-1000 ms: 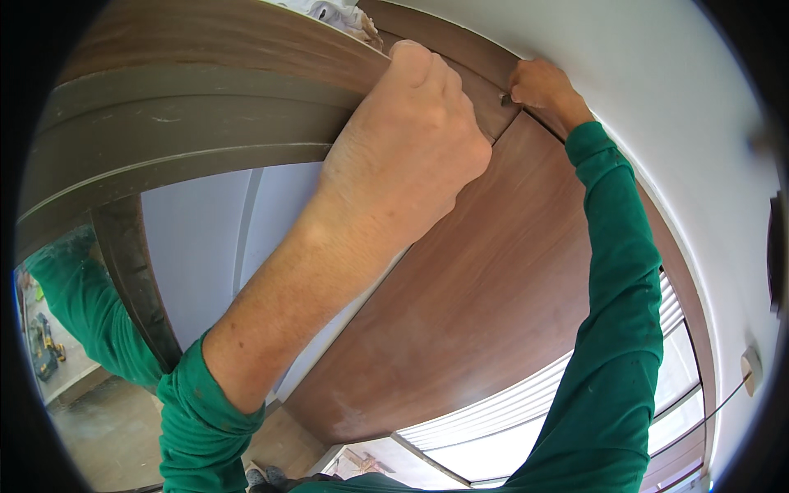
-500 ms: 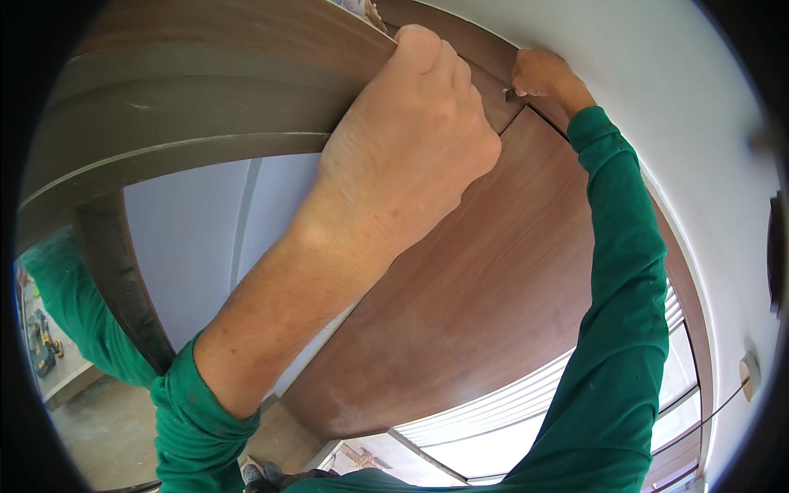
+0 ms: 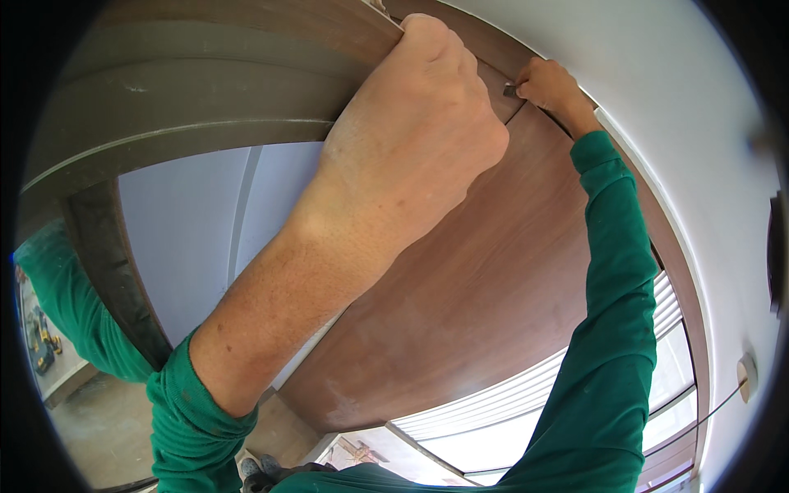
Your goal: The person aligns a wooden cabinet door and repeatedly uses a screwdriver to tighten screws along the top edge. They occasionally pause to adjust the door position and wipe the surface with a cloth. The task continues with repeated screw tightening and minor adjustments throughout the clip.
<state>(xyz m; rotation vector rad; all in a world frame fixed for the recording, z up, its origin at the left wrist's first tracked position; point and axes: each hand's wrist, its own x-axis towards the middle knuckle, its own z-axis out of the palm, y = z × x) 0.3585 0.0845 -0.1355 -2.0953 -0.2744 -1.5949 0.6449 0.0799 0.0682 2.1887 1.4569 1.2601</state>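
My left hand (image 3: 419, 131) is large in the middle, closed at the edge of a brown wooden door panel (image 3: 246, 29). Its fingertips are hidden behind the knuckles. Up at the top right my right hand (image 3: 549, 84) pinches a small dark grey piece (image 3: 510, 90) whose kind I cannot make out. That piece touches or lies close to the brown wooden trim (image 3: 493, 49) under the ceiling, by the upper corner of a wide brown wooden panel (image 3: 460, 279).
A white ceiling (image 3: 657, 74) borders the trim on the right. Past the door's frame lies a pale surface (image 3: 189, 214). Far left, a green sleeve (image 3: 74, 296), perhaps reflected, shows beside power tools (image 3: 41, 341). Below are a window with slatted blinds (image 3: 493, 394) and the floor (image 3: 115, 427).
My right hand has shifted slightly down, and its fingers now show the small grey piece more clearly. The left hand keeps its hold, a little farther right in the view.
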